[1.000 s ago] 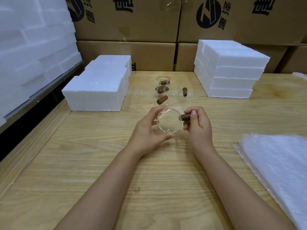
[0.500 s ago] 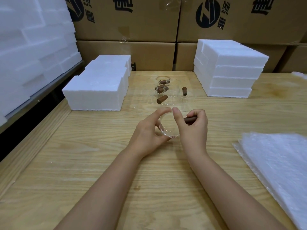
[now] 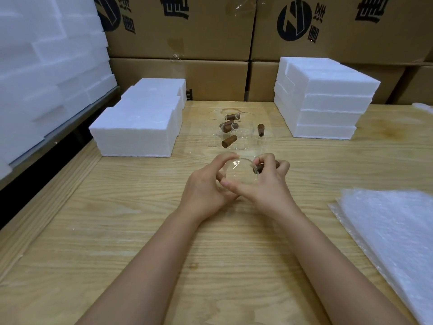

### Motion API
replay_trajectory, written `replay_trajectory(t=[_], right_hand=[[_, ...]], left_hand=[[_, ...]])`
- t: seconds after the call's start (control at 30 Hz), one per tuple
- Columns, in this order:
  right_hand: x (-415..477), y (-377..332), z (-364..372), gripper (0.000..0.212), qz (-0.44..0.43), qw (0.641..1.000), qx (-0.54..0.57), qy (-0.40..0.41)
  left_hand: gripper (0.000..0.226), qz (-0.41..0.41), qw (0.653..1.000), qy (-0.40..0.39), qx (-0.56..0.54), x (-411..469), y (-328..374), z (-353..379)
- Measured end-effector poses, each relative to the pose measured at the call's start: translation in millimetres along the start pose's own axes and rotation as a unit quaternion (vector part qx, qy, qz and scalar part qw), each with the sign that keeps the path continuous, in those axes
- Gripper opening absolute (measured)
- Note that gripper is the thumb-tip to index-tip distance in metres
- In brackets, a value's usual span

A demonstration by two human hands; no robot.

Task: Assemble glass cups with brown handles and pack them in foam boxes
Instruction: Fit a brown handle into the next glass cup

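handle fit in progress. glass cup (image 3: 239,173) is held between both hands just above the wooden table (image 3: 210,254), near side of the loose cups (image 3: 230,127), same spot as a second ago.

what changed:
- right hand (image 3: 271,184) has rolled over the brown handle (image 3: 260,165). a second ago it was a light pinch with the handle sticking out in plain sight. now the fingers are curled over the top of it and only the two ends show.
- right thumb (image 3: 236,187) now reaches across under the cup and touches the left fingers. hands are closer together than before.
- left hand (image 3: 203,186) hasn't shifted much, fingers still curled round the cup's left side, bracing it.
- nothing else on the table moved.

read: looks like a regrip mid-twist, left holds the glass while right turns or seats the handle. can't tell from here whether the handle is fully home, the joint is under the fingers.

task status, my estimate: still on assembly for this cup. packing not started for it. foam boxes, left (image 3: 138,127) and right (image 3: 325,97), sit closed and well apart from the hands. bubble wrap (image 3: 393,231) at the right edge is untouched.

risk: glass is only braced by fingertips, so a hard twist could slip it.
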State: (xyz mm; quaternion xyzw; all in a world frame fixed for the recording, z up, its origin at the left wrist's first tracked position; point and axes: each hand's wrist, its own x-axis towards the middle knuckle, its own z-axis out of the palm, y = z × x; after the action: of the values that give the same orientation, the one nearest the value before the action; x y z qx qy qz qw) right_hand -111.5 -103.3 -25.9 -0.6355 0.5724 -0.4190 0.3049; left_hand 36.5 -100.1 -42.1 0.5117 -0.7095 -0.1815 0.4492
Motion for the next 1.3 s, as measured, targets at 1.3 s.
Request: replay_trajectory(t=[1.3], right_hand=[[-2, 0, 8, 0.075, -0.006, 0.999, -0.010, 0.041]], left_hand=[[0.065, 0.012, 1.000, -0.003, 0.002, -1, 1, -1]])
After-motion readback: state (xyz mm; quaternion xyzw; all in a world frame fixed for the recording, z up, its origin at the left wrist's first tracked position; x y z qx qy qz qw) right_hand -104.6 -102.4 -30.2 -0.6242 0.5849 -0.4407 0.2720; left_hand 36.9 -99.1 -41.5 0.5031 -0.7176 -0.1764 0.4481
